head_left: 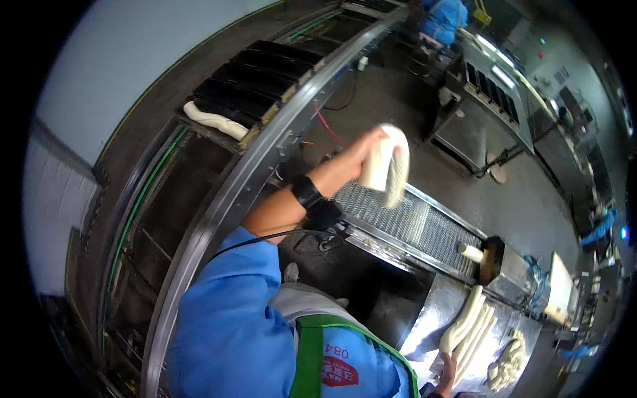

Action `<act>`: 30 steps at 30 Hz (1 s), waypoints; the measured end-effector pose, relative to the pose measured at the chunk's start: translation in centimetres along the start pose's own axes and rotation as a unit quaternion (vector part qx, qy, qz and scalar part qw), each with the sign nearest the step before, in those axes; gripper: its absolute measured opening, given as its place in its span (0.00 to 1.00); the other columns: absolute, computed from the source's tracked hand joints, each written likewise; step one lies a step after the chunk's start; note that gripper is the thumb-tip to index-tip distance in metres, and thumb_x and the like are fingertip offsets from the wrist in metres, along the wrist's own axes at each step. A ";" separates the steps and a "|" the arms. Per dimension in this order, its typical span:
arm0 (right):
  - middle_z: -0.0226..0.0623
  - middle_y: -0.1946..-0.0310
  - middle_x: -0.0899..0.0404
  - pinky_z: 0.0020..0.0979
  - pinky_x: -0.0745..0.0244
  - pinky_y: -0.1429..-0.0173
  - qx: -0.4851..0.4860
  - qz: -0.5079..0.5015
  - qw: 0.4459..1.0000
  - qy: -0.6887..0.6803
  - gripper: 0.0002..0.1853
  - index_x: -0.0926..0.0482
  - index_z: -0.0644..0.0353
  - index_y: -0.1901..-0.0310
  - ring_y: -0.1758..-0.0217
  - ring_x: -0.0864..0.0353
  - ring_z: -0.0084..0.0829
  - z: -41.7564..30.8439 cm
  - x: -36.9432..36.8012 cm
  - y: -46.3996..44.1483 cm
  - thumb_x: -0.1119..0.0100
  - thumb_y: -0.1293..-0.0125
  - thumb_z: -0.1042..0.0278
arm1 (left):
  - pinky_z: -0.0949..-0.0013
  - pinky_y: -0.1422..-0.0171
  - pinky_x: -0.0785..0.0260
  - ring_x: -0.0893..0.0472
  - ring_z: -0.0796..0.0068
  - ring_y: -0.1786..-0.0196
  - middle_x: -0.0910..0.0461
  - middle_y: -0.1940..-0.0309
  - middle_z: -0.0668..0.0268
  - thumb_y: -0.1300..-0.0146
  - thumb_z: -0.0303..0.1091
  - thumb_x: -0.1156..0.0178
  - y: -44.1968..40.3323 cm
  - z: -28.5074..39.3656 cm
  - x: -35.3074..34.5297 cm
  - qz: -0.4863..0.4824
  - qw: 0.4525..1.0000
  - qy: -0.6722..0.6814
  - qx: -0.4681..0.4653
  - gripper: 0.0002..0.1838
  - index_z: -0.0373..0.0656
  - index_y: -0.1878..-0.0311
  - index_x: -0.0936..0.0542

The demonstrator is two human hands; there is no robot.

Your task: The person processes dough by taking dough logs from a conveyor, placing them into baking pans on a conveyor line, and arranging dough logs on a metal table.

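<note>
A folded length of pale dough (378, 166) hangs in my left hand (369, 147), raised over the mesh conveyor, with both ends drooping. My right hand (448, 371) is low in the view, at the near ends of several long dough strips (468, 325) lying side by side on a metal table (424, 325). Its fingers are partly hidden, so I cannot make out whether they grip a strip. One dough strip (215, 121) lies in the nearest slot of a dark multi-slot pan (259, 79) at the upper left.
The pan rests on a railed conveyor (219, 219). A mesh conveyor (424, 222) carries a dough piece (470, 252) beside a metal machine housing (511, 265). Twisted dough (507, 361) lies at the lower right. Another person in blue (443, 21) is farther off, near a metal stand (464, 126).
</note>
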State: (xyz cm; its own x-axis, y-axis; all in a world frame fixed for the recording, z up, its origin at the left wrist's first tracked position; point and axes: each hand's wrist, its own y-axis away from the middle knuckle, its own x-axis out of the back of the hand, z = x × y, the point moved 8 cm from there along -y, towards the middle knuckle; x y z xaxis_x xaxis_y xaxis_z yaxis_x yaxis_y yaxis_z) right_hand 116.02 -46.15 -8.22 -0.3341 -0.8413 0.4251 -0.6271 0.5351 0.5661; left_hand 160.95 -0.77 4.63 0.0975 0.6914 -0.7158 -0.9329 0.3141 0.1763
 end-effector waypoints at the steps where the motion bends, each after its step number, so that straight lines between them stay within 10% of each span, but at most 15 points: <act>1: 0.37 0.64 0.29 0.27 0.33 0.62 0.002 0.009 1.000 -0.017 0.26 0.35 0.65 0.51 0.62 0.29 0.27 -2.0 -0.4 0.7 0.47 0.51 0.59 | 0.70 0.70 0.28 0.24 0.70 0.73 0.25 0.71 0.60 0.52 0.40 0.46 1.2 3.2 1.1 0.031 0.998 0.017 -0.049 0.18 0.37 0.61 0.29; 5: 0.36 0.62 0.29 0.26 0.32 0.61 0.075 0.059 0.992 -0.084 0.25 0.35 0.64 0.51 0.61 0.29 0.26 -10.6 0.4 1.5 0.48 0.48 0.56 | 0.68 0.67 0.29 0.25 0.72 0.70 0.26 0.69 0.62 0.50 0.39 0.49 5.8 16.8 6.7 0.113 0.932 -0.105 -0.329 0.19 0.37 0.56 0.31; 10: 0.36 0.61 0.29 0.26 0.30 0.60 0.214 0.070 0.962 -0.156 0.25 0.34 0.63 0.51 0.60 0.28 0.26 -23.4 -0.9 1.6 0.50 0.45 0.53 | 0.66 0.68 0.32 0.26 0.71 0.70 0.29 0.73 0.64 0.49 0.36 0.48 10.8 22.9 19.8 0.296 0.838 0.036 -0.457 0.16 0.38 0.59 0.32; 12: 0.36 0.60 0.29 0.26 0.30 0.60 0.260 0.048 0.947 -0.184 0.25 0.34 0.62 0.51 0.59 0.28 0.26 -29.0 -3.5 2.0 0.51 0.44 0.52 | 0.68 0.60 0.34 0.28 0.71 0.63 0.31 0.68 0.64 0.48 0.37 0.47 9.7 21.2 28.1 0.333 0.845 0.094 -0.408 0.16 0.39 0.59 0.34; 13: 0.36 0.60 0.29 0.25 0.30 0.60 0.281 0.025 0.939 -0.196 0.25 0.34 0.62 0.51 0.59 0.28 0.26 -32.0 -5.3 2.3 0.51 0.43 0.51 | 0.68 0.58 0.35 0.29 0.70 0.59 0.30 0.64 0.63 0.46 0.41 0.48 9.5 19.7 29.7 0.207 0.905 -0.088 -0.362 0.18 0.41 0.56 0.34; 17: 0.38 0.62 0.28 0.24 0.31 0.58 0.354 -0.162 0.905 -0.171 0.21 0.33 0.65 0.52 0.61 0.26 0.26 -44.0 -15.7 5.6 0.53 0.40 0.57 | 0.73 0.53 0.40 0.31 0.73 0.55 0.28 0.62 0.65 0.45 0.39 0.49 14.8 16.8 35.0 0.461 0.874 -0.096 -0.117 0.16 0.40 0.57 0.30; 23: 0.45 0.49 0.35 0.30 0.34 0.48 0.497 -0.341 0.791 -0.105 0.28 0.43 0.66 0.43 0.51 0.30 0.32 -57.9 -35.5 17.2 0.54 0.40 0.59 | 0.71 0.49 0.42 0.32 0.69 0.51 0.29 0.60 0.61 0.48 0.37 0.47 21.7 22.0 34.7 0.376 0.813 -0.382 -0.227 0.20 0.35 0.53 0.31; 27: 0.30 0.68 0.30 0.20 0.38 0.61 0.587 -0.422 0.690 0.028 0.20 0.30 0.64 0.59 0.64 0.32 0.21 -59.9 -47.7 23.6 0.48 0.50 0.57 | 0.65 0.42 0.47 0.39 0.61 0.45 0.37 0.49 0.58 0.50 0.40 0.46 27.3 21.3 38.7 0.474 0.655 -0.548 -0.214 0.22 0.43 0.51 0.30; 30: 0.39 0.56 0.33 0.29 0.41 0.45 0.585 -0.474 0.632 0.181 0.32 0.39 0.64 0.46 0.52 0.34 0.31 -57.6 -58.7 22.1 0.46 0.49 0.51 | 0.65 0.41 0.48 0.43 0.62 0.42 0.43 0.45 0.58 0.50 0.40 0.46 30.4 18.1 40.6 0.554 0.717 -0.390 -0.163 0.25 0.42 0.48 0.34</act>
State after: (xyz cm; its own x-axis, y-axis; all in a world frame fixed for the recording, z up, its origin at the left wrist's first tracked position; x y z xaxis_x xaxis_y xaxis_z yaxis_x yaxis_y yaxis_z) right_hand 162.31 19.48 19.99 0.6328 -0.5542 0.5408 -0.5868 -0.7989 -0.1322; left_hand 142.84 48.65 -6.82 -0.7214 0.5924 0.3587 -0.6062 -0.7906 0.0864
